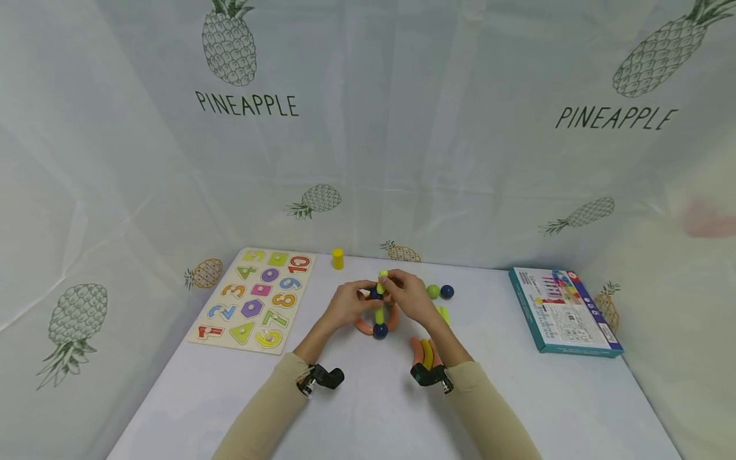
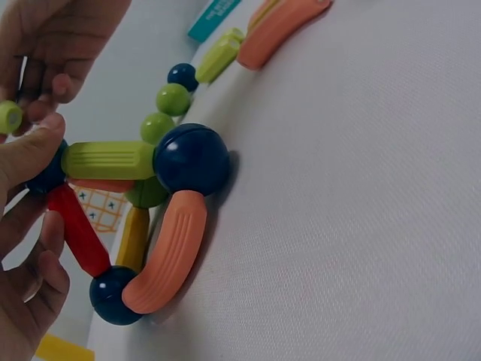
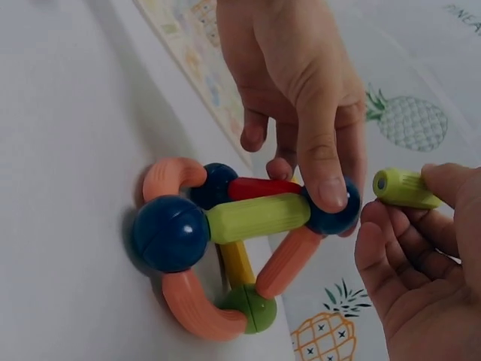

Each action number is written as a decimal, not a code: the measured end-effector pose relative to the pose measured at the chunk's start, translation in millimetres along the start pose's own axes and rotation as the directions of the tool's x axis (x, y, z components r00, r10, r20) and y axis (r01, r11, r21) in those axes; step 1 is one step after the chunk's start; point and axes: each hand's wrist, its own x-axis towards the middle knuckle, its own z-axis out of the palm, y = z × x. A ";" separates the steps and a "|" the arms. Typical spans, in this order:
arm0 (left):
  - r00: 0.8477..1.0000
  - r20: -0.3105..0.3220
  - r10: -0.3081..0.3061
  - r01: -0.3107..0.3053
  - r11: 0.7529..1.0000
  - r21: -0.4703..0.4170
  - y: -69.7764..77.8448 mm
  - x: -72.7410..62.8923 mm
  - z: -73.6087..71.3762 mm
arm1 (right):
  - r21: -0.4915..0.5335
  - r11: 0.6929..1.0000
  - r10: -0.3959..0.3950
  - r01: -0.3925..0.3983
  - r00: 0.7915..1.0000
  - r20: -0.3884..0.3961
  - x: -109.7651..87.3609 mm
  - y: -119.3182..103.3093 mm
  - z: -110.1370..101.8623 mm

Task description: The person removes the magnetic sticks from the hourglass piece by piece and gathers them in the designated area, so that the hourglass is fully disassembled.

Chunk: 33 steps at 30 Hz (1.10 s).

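Note:
A magnetic stick-and-ball pyramid stands on the table, its curved salmon sticks (image 3: pixel 197 310) forming a ring with blue balls (image 3: pixel 171 233) and a green ball (image 3: pixel 255 307). Light green (image 3: pixel 259 214), red (image 2: pixel 78 229), yellow and salmon sticks rise from the ring. At the top, my left hand (image 1: pixel 349 301) pinches a blue ball (image 3: pixel 322 218) between thumb and fingers. Just beside that ball, my right hand (image 1: pixel 411 295) pinches a short light green stick (image 3: pixel 406 189), its round magnetic end facing the ball with a small gap.
A wooden number board (image 1: pixel 251 300) lies at the left, with a yellow cylinder (image 1: pixel 337 259) behind. Green (image 1: pixel 433 291) and blue balls (image 1: pixel 447 292) sit right of the pyramid. Salmon and yellow curved sticks (image 1: pixel 427 353) lie near my right forearm; a flat box (image 1: pixel 563 312) lies far right.

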 end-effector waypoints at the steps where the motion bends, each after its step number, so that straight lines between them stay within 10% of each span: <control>1: 1.000 0.001 0.000 0.000 1.000 -0.002 0.4 0.2 -0.2 | 0.006 1.000 0.004 -0.004 1.000 -0.003 -0.2 0.8 -2.1; 20: 1.000 0.028 -0.008 0.009 1.000 -0.016 -0.8 1.0 -1.6 | -0.005 0.979 0.200 -0.202 0.975 -0.092 -33.4 61.2 -95.0; 33: 0.999 0.029 -0.036 0.037 0.999 -0.013 -0.2 -0.6 -0.8 | -0.135 0.914 0.377 -0.382 0.924 -0.064 -56.2 113.4 -111.5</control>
